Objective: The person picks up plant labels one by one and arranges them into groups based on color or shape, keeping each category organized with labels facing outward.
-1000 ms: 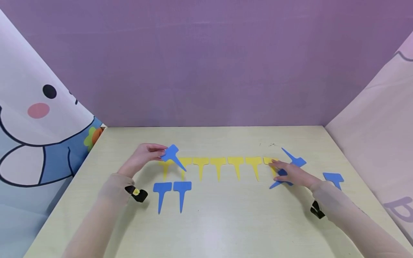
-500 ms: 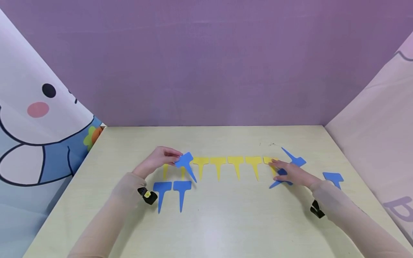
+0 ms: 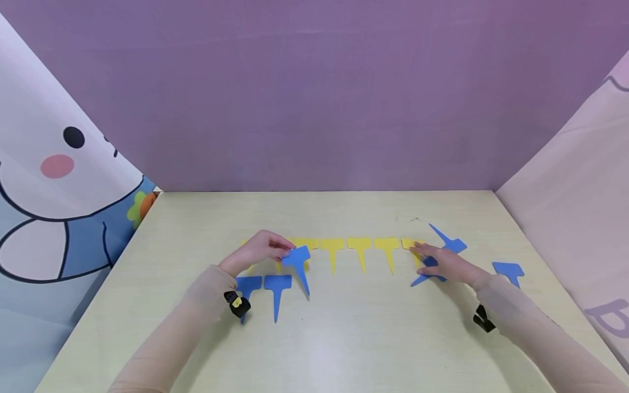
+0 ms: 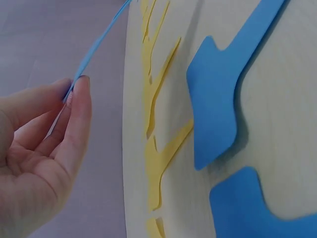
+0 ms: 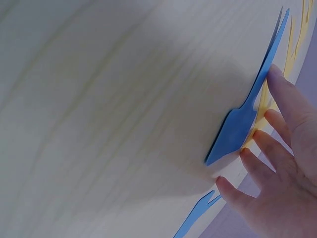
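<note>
My left hand (image 3: 261, 252) pinches a blue T-shaped plant label (image 3: 297, 258) by its head between thumb and fingertips. The label's pointed stem hangs down toward me, to the right of two blue labels lying side by side, one (image 3: 278, 283) bare and the other (image 3: 251, 283) partly covered by my wrist. In the left wrist view the held label (image 4: 94, 49) appears nearly edge-on. My right hand (image 3: 448, 265) rests with fingers spread over crossed blue labels (image 3: 430, 262) and the end yellow label (image 3: 409, 243). In the right wrist view its thumb touches a blue label's stem (image 5: 257, 84).
A row of yellow plant labels (image 3: 332, 244) runs across the table (image 3: 339, 338), its left end partly behind my left hand. Beyond my right fingers lies a slanted blue label (image 3: 455, 246). Another blue label (image 3: 509, 269) lies farther right, partly hidden by my sleeve.
My left hand has carried the blue plant label rightward and toward me, from over the yellow row's left end to beside the two blue ones. My right hand stays put.
</note>
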Demonstrator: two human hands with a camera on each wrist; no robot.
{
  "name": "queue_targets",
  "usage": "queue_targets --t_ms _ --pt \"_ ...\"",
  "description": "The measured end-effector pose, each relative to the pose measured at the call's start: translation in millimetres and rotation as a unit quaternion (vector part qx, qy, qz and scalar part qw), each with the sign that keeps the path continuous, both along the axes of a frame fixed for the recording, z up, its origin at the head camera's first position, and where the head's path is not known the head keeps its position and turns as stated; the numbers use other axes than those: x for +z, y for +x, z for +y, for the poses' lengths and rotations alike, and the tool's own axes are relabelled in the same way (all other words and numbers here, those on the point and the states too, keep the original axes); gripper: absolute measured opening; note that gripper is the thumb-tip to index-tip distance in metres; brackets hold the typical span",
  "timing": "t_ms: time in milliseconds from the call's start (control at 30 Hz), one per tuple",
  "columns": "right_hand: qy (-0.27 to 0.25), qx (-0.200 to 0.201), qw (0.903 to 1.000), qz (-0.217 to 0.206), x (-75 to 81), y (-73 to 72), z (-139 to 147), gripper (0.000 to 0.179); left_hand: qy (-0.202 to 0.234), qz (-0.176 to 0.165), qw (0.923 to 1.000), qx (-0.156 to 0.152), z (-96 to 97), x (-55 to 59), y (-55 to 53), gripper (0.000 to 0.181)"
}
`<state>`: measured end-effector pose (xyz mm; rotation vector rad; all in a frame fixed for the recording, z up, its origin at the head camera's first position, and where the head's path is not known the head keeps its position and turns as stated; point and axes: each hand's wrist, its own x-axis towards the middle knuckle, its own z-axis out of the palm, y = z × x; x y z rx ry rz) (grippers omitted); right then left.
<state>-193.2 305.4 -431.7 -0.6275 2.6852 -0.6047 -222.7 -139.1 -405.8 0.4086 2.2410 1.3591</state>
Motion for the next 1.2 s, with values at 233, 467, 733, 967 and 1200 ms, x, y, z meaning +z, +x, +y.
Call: queue_targets --t_ms 233,467,733,967,1200 --pt "0.005 0.001 1.0 -0.001 0.1 -0.2 -0.1 0.063 0.006 0.001 0.9991 -0.041 9.3 -2.9 9.1 0.022" --pt "0.0 0.001 1.0 -0.003 0.0 -0.1 -0.7 0.063 -0.03 0.002 0.9983 -0.049 16.2 -5.1 17.9 0.019" --pt "-0.001 0.001 1.0 0.0 -0.9 0.2 -0.7 0.063 -0.031 0.0 0.9972 -0.068 18.9 -9.7 21.7 0.018" --pt "-0.002 0.0 1.0 0.0 0.7 1.2 -1.5 0.063 -0.045 0.008 0.996 -0.076 21.8 -11.4 23.9 0.017" --pt "-0.003 0.003 1.0 0.003 -0.3 0.8 -1.1 0.063 -0.064 0.026 0.9937 -0.088 25.0 -13.6 24.9 0.016"
